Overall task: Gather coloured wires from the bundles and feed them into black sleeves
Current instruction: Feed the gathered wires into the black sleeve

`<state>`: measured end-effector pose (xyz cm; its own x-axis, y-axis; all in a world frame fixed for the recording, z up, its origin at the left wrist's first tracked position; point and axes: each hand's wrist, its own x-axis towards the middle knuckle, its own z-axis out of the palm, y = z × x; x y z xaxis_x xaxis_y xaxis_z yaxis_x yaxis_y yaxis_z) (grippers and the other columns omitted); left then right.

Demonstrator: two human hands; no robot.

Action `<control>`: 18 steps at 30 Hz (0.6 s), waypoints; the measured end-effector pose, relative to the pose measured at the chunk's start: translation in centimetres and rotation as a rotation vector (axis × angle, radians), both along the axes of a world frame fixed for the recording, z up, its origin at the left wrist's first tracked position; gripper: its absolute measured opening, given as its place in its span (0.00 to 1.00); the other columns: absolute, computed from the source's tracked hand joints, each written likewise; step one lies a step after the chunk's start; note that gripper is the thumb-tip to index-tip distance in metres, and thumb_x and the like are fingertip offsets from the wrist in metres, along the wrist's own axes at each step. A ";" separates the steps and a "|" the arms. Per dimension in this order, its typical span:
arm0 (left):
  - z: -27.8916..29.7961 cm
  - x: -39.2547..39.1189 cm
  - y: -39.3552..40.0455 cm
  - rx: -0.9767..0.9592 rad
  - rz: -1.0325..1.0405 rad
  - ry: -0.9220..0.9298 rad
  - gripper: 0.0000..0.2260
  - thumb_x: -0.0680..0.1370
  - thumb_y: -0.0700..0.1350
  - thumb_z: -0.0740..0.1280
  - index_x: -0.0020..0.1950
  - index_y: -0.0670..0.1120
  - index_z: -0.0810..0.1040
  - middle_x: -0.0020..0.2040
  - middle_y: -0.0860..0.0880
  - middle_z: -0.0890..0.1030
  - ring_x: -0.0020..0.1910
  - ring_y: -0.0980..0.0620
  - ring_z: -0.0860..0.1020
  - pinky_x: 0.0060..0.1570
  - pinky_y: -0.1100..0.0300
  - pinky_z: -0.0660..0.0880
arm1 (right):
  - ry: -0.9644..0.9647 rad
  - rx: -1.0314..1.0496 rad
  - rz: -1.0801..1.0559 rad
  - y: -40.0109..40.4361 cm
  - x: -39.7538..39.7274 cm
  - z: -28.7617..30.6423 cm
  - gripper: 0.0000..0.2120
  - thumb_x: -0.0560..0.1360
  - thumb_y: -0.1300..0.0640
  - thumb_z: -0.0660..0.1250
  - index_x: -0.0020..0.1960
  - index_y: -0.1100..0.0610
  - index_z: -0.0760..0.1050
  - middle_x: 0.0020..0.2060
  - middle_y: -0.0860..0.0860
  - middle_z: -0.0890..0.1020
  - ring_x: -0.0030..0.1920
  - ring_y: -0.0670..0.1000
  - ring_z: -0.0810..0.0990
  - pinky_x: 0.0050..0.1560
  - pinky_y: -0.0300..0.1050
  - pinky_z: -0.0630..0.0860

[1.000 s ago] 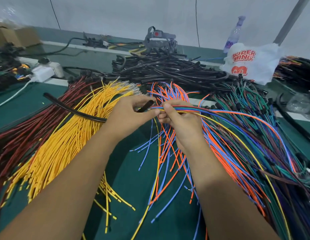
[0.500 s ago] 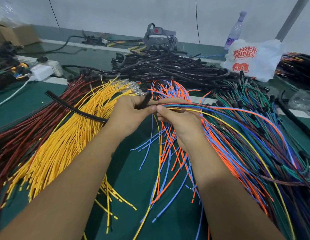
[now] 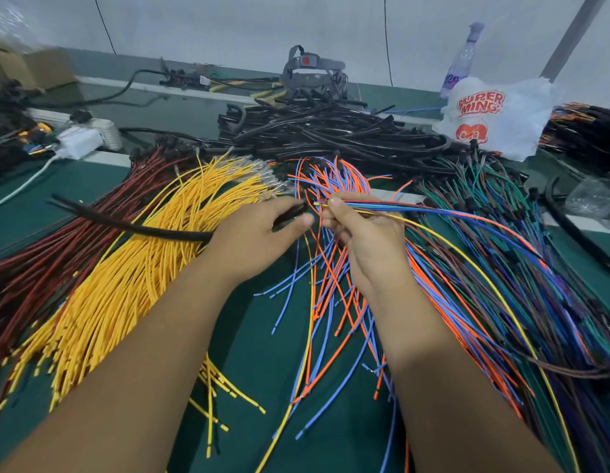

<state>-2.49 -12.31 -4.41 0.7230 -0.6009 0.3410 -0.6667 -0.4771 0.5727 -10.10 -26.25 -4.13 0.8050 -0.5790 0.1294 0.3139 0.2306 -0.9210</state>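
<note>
Two bare hands meet over the green table mat (image 3: 259, 353). The left hand (image 3: 252, 237) has its fingers curled round a long black flexible sleeve (image 3: 136, 223), whose open end pokes out past the thumb at about 2 o'clock while its tail trails away toward 9 o'clock across the thick yellow wire bundle (image 3: 133, 268). The right hand (image 3: 365, 233) pinches a thin gathered bunch of coloured wires (image 3: 416, 209) between thumb and forefinger; their tips stick out just past the fingertips, near the sleeve mouth but apart from it, and the rest sweeps off toward 3 o'clock. A heap of black tubing (image 3: 331, 134) lies at 12 o'clock.
</note>
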 end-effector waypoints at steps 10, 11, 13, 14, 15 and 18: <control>0.3 -0.1 0.0 -0.119 -0.166 0.029 0.09 0.81 0.48 0.62 0.57 0.47 0.79 0.40 0.50 0.79 0.40 0.49 0.74 0.44 0.50 0.71 | 0.018 -0.091 0.020 0.2 -0.2 0.1 0.07 0.75 0.69 0.68 0.41 0.61 0.79 0.28 0.49 0.81 0.31 0.45 0.81 0.37 0.34 0.77; 0.4 -0.2 -0.1 -0.126 -0.165 0.041 0.09 0.80 0.48 0.63 0.57 0.48 0.79 0.41 0.51 0.79 0.41 0.50 0.75 0.45 0.50 0.72 | 0.022 -0.097 0.013 0.2 -0.2 0.1 0.07 0.75 0.69 0.68 0.41 0.60 0.79 0.28 0.49 0.81 0.31 0.45 0.81 0.37 0.35 0.77; 0.4 -0.2 0.0 -0.129 -0.148 0.063 0.11 0.80 0.49 0.63 0.60 0.48 0.79 0.46 0.52 0.81 0.45 0.51 0.76 0.49 0.50 0.73 | 0.036 -0.114 0.001 0.2 -0.1 0.0 0.07 0.75 0.68 0.68 0.40 0.59 0.79 0.28 0.49 0.81 0.31 0.45 0.81 0.38 0.35 0.77; 0.4 -0.3 0.0 -0.135 -0.138 0.077 0.12 0.80 0.50 0.63 0.61 0.49 0.79 0.48 0.53 0.82 0.48 0.52 0.77 0.52 0.50 0.74 | 0.045 -0.131 -0.005 0.2 -0.1 0.0 0.08 0.75 0.68 0.68 0.40 0.58 0.80 0.28 0.48 0.82 0.32 0.45 0.81 0.38 0.36 0.78; 0.4 -0.3 -0.1 -0.148 -0.134 0.093 0.12 0.80 0.50 0.63 0.61 0.49 0.79 0.51 0.54 0.82 0.51 0.53 0.77 0.55 0.50 0.73 | 0.054 -0.157 -0.014 0.2 0.0 -0.1 0.09 0.75 0.67 0.69 0.39 0.56 0.80 0.28 0.48 0.82 0.32 0.45 0.82 0.39 0.37 0.78; 0.4 -0.3 -0.2 -0.177 -0.111 0.136 0.13 0.80 0.48 0.63 0.63 0.51 0.78 0.57 0.54 0.81 0.57 0.55 0.76 0.61 0.49 0.71 | 0.081 -0.256 -0.059 0.3 0.1 -0.3 0.12 0.73 0.65 0.70 0.35 0.51 0.81 0.28 0.49 0.83 0.32 0.47 0.83 0.42 0.43 0.79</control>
